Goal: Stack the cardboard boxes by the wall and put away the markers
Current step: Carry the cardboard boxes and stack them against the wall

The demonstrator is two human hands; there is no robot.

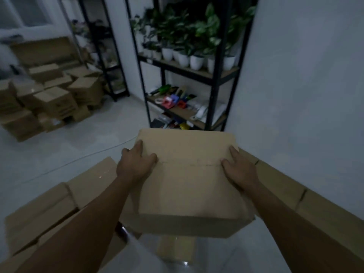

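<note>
Dim room, pretty blurry shot. Biggest thing is the white wall filling the right side of the frame, then the pale tiled floor across the middle left. Two black metal shelf racks stand at the top: the nearer rack top centre, the second rack further left.

Upper left there's a messy pile of cardboard boxes on the floor, too jumbled to count properly. A row of boxes runs along the wall at lower right; I can make out at least three. Another low stack sits lower left, under the arm.

Dead centre is the one box being carried, closed on top, held up off the floor. The left hand has its grip on the box's left edge, thumb on top and fingers along the side; the right hand does the same on the right edge.

On the nearer rack: roughly seven white pots with leafy plants on one shelf, and colourful clutter on the shelf below. Can't pick out any markers in that.
</note>
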